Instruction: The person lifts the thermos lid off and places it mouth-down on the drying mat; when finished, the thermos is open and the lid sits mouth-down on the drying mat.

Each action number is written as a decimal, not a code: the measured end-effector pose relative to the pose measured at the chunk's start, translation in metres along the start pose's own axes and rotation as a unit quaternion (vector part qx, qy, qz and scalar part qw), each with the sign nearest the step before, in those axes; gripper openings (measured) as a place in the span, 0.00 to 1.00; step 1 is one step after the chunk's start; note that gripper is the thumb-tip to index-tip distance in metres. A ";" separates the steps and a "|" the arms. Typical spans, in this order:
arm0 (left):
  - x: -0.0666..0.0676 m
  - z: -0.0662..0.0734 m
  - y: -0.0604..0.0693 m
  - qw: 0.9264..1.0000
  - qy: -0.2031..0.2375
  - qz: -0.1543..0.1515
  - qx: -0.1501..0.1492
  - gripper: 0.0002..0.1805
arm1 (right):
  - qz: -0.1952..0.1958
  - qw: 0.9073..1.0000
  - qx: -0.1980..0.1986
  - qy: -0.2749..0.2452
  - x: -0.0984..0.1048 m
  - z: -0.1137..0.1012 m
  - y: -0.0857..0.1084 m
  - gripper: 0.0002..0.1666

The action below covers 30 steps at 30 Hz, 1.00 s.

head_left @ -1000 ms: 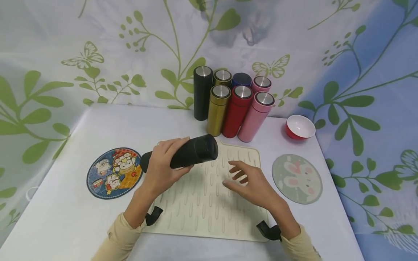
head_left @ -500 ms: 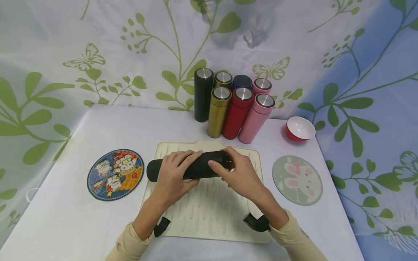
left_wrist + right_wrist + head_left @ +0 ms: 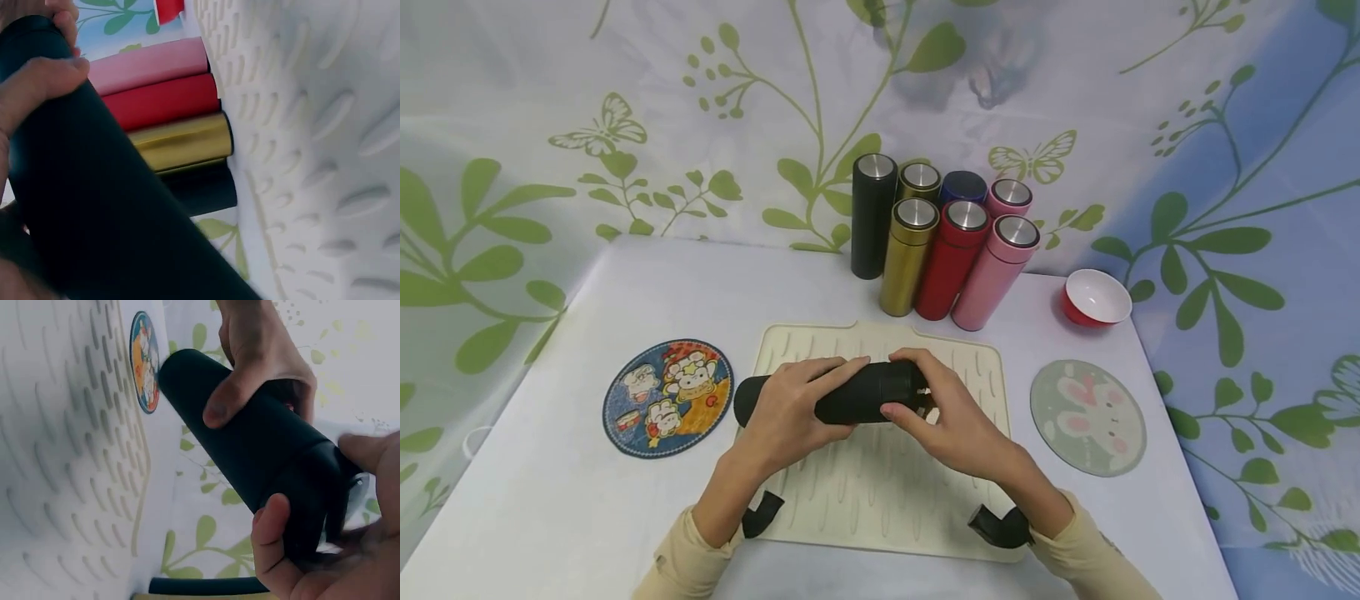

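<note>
A black thermos bottle (image 3: 855, 398) is held on its side above a cream ridged mat (image 3: 880, 500). My left hand (image 3: 793, 408) grips it round the body, thumb on the near side. At the bottle's right end my right hand (image 3: 951, 417) grips the lid. In the right wrist view, fingers (image 3: 272, 531) curl round that black lid (image 3: 312, 494), and a bit of shiny metal shows at its end. The left wrist view has the bottle (image 3: 106, 187) large and close, the left thumb lying across it.
Several upright thermoses stand at the back, among them a black one (image 3: 872, 221), a gold one (image 3: 908, 262), a red one (image 3: 950, 267) and a pink one (image 3: 992, 279). A red bowl (image 3: 1096, 298) is at right. Round mats, one blue (image 3: 666, 400), one pale green (image 3: 1088, 417), flank the ridged mat.
My right hand has come in from the right and taken hold of the bottle's lid. The left hand has lowered the bottle, levelled it and moved it slightly right.
</note>
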State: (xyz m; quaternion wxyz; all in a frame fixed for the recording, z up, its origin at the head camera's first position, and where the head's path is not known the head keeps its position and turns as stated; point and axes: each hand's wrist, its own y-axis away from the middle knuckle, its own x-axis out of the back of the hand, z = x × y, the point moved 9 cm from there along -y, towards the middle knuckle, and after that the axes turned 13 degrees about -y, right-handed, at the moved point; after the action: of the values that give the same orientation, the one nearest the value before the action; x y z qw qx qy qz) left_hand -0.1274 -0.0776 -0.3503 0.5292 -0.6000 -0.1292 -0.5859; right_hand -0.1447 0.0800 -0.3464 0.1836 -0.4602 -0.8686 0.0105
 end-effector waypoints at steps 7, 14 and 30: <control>-0.004 -0.004 0.008 0.998 0.060 -0.014 0.021 0.47 | -0.036 0.989 0.107 0.091 -0.003 -0.030 0.003 0.39; 0.002 0.005 0.003 0.999 -0.041 0.024 0.003 0.48 | 0.012 0.997 -0.064 0.030 0.011 -0.003 0.000 0.38; 0.004 0.006 0.004 1.000 -0.013 0.018 0.016 0.48 | 0.001 0.998 0.048 0.052 0.010 -0.022 0.003 0.44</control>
State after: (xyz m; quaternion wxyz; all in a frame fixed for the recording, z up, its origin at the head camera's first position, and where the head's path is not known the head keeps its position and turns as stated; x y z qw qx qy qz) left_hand -0.1195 -0.0761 -0.3474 0.5477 -0.6012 -0.1348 -0.5660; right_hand -0.1400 0.0868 -0.3237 0.2498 -0.4522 -0.8558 0.0284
